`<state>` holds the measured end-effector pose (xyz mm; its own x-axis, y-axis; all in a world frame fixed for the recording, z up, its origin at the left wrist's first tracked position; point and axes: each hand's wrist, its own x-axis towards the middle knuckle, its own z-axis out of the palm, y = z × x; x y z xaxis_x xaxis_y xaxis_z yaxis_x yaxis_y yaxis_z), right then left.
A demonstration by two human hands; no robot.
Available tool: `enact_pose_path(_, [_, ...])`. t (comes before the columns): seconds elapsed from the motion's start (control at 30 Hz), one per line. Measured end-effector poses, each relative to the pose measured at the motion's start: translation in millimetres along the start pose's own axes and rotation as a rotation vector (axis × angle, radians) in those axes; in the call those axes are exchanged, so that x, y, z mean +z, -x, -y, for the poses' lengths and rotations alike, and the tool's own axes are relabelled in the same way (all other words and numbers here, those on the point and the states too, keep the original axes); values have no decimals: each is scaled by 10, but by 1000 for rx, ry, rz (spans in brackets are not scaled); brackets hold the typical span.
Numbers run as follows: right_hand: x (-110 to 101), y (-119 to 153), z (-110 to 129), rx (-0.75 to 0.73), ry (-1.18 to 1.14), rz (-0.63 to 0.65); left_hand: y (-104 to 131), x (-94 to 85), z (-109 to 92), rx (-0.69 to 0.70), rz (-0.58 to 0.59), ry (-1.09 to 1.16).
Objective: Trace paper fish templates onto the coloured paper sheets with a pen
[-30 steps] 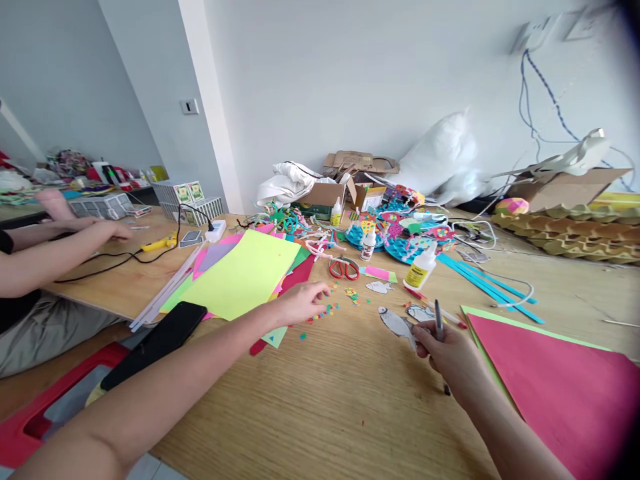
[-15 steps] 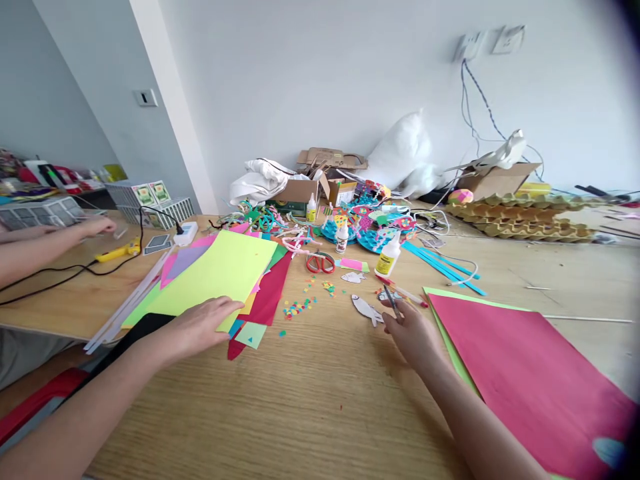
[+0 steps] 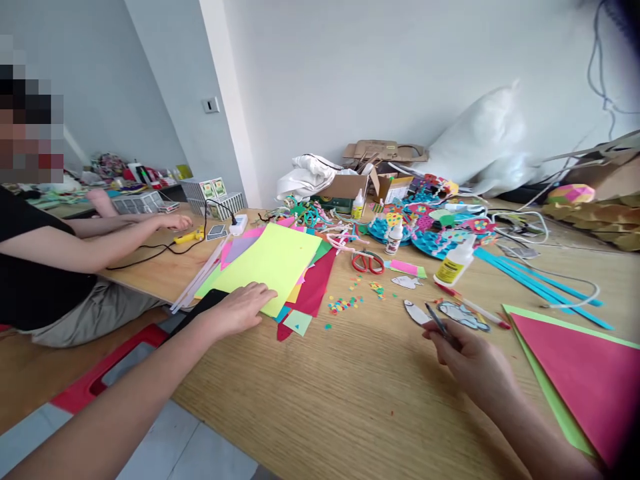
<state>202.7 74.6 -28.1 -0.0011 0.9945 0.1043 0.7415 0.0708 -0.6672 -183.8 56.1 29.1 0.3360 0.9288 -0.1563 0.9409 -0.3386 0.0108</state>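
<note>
My left hand (image 3: 245, 308) lies with fingers out on the near edge of a yellow sheet of paper (image 3: 273, 260), which tops a pile of coloured sheets. In my right hand (image 3: 475, 363) is a slim dark pen (image 3: 436, 320), its tip pointing up and away. Just beyond those fingers lies a white paper fish (image 3: 413, 310), partly hidden by the hand. Beside it is a fish cutout with dark drawn lines (image 3: 465, 315), and farther back a smaller white fish cutout (image 3: 406, 282). A red and green sheet pair (image 3: 580, 360) lies right of the hand.
Red-handled scissors (image 3: 368, 262), a glue bottle (image 3: 455, 261), a smaller bottle (image 3: 394, 239) and paper confetti (image 3: 344, 305) lie mid-table. Blue strips (image 3: 540, 287) lie at right. Another person's arm (image 3: 115, 243) rests at left near a yellow tool (image 3: 189, 237) with a black cord.
The view has swung left, bringing more of the other person in. My left hand remains on the yellow sheet, and my right hand keeps the pen near the fish.
</note>
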Motion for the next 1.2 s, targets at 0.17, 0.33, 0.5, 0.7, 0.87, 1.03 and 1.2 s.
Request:
enact_pose_path(0.17, [36,-10,-78,1,3,-21,-62,25,85,45,-26,26])
enact_pose_path(0.33, [24,7,-11,-8,9,-22,-92,45,82,42,-44,33])
enact_pose_path(0.5, [2,17,20,-14,22,-10,-108,89,-10,31,-79,12])
enact_pose_path(0.7, [23,13,-13,-31,10,19,-100,88,4,47,-90,18])
enact_pose_path(0.87, [10,25,31,-8,15,58,-95,62,40,95,-106,38])
enact_pose_path(1.03, [-9,30,72,-53,41,45,-128,28,36,138,-31,-39])
enact_pose_path(1.2, [2,41,72,-56,50,46,-125,36,-36,78,-57,-84])
